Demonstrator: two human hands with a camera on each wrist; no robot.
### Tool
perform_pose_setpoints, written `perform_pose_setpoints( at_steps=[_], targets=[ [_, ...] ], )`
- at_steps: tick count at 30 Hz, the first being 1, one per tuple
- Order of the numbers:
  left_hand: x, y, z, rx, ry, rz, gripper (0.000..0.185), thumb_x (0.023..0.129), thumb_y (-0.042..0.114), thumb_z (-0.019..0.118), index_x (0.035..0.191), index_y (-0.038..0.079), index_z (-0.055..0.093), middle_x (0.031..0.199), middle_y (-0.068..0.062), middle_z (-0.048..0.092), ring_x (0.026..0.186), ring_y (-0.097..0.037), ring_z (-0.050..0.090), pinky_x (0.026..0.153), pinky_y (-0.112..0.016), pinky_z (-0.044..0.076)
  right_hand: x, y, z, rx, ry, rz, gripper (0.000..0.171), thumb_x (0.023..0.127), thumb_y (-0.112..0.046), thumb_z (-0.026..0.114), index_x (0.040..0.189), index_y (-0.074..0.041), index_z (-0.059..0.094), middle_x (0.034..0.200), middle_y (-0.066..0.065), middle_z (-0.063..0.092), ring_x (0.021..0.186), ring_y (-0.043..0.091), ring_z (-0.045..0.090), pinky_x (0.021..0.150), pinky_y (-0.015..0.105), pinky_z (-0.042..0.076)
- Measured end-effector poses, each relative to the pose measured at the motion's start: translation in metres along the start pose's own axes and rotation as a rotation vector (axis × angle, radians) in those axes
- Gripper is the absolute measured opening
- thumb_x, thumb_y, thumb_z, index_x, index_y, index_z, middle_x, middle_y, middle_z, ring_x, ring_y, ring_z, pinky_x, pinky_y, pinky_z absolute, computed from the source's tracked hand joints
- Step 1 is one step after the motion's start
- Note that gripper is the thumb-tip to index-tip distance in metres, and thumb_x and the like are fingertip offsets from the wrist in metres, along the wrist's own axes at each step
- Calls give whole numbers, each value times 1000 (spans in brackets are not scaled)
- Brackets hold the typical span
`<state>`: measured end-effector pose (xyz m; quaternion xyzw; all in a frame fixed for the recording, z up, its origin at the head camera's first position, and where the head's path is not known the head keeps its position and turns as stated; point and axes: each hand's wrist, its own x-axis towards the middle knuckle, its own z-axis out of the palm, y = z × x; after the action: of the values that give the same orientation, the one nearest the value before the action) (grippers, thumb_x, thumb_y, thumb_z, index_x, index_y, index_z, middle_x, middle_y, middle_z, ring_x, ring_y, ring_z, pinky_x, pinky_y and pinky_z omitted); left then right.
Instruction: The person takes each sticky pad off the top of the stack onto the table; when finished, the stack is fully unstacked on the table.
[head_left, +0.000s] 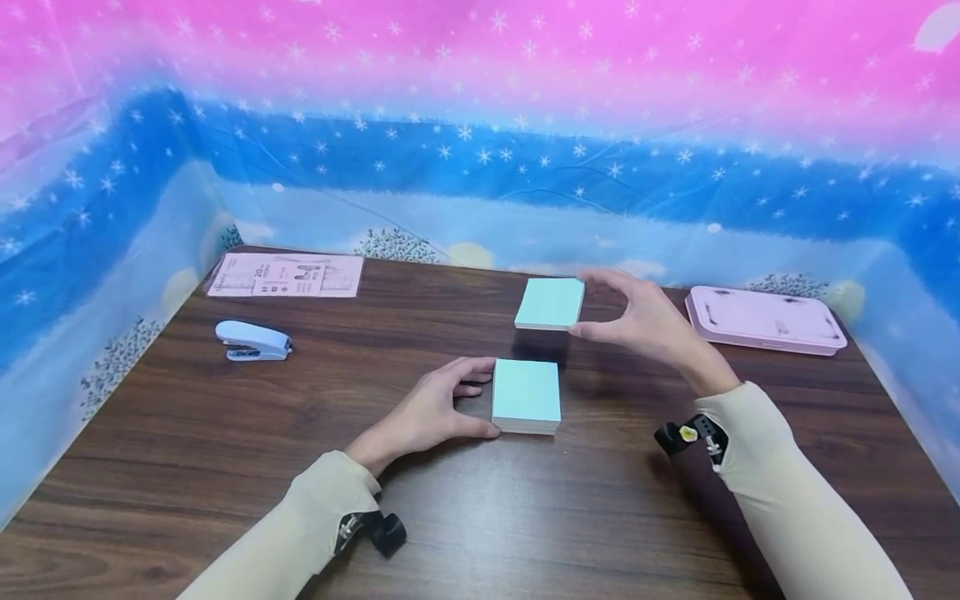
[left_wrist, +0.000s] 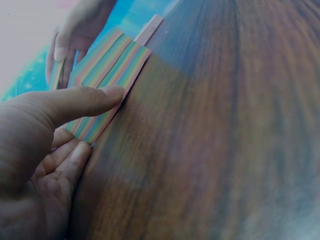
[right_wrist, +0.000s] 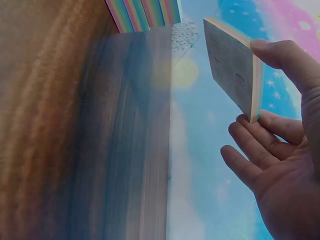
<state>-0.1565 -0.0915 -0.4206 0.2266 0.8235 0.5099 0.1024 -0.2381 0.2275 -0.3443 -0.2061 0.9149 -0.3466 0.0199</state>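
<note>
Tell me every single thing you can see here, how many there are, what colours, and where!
Stack of square pads: one, mint top, striped edges, middle of the table
Lifted square pad: one, mint top, striped edges, above the table, beyond the stack
Stapler: one, whitish, left side
Printed packet: one, pink, far left
Case: one, pink, far right
Table: one, brown, under everything
Snowflake cloth: pink and blue, behind and beside the table
Left hand: one, bare, gripping the stack
Right hand: one, bare, holding the lifted pad
Sleeves: two, cream, on the arms
Wrist gadgets: two, black, at the cuffs
</note>
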Motion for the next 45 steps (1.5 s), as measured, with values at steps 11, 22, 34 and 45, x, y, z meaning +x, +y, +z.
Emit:
perform_pose_setpoints(
  at_steps=[11,22,34,45],
  targets=[
    [-1,-2,-3,8,-3,-8,87,80,14,95,155,4,52,149,-13,58,126,-32,65,108,-39,54,38,-6,10,36,-14,-36,84,85,-45,89,155,-13,54,145,7,61,135,29,55,113,59,44],
    [0,-2,-2,9,-9,-1,86,81,15,95,154,5,52,149,-13,58,127,-31,65,109,-39,54,67,-19,18,119,-47,-27,90,84,-42,91,158,-10,51,150,9,57,139,37,54,113,55,48],
    [1,-2,-2,2,-17,14,85,81,15,94,154,4,52,149,-13,57,127,-31,65,109,-39,54,101,-28,31,77,-96,-86,86,86,-38,89,157,-6,51,150,10,57,135,36,57,112,49,50],
    [0,-1,-1,-8,-12,23,84,82,15,94,154,5,52,149,-12,57,127,-31,64,109,-38,54,125,-32,46,81,-152,-86,86,84,-31,91,155,-2,52,148,14,58,134,33,57,111,44,51]
  ],
)
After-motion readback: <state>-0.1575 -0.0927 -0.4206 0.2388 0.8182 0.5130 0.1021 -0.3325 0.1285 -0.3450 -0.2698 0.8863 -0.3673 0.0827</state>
